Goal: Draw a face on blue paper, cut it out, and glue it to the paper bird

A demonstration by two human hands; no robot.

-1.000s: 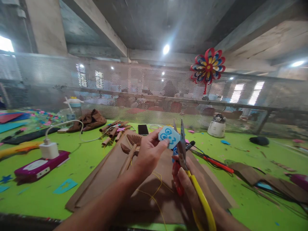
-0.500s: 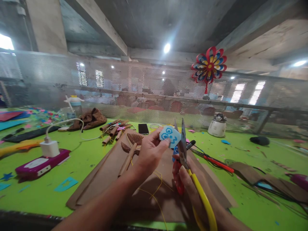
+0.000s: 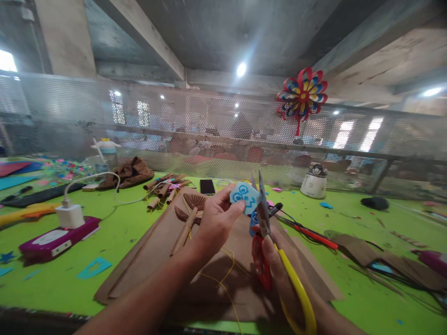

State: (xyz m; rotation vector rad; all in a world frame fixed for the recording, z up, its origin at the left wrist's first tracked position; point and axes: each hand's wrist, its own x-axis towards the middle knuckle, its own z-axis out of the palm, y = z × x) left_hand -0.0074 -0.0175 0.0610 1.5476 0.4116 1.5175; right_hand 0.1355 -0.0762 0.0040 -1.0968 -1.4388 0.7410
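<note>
Between the thumb and fingers of my left hand (image 3: 218, 214) is a small light-blue paper piece (image 3: 244, 197) with darker blue curls drawn on it. My right hand (image 3: 279, 260) grips scissors (image 3: 263, 211) with one yellow and one red handle, blades pointing up at the paper's right edge. Behind the scissors shows a blue round item (image 3: 253, 223), partly hidden. Beneath both hands lies brown paper (image 3: 150, 265). On it rest a rolled brown paper tube with a pleated fan (image 3: 195, 202) and loose yellow string (image 3: 228, 265).
A purple power strip (image 3: 59, 237) with a white charger stands at left. Several brown paper rolls (image 3: 165, 186) and a phone (image 3: 207, 187) lie farther back. A white jug (image 3: 314, 181) stands at back right, near a red-handled tool (image 3: 321, 239). Perforated metal screen (image 3: 209, 125) rises behind.
The scissor blades have drawn closer together against the paper's right edge. The red handle has swung slightly. My left hand still holds the paper; the whole view has shifted slightly.
</note>
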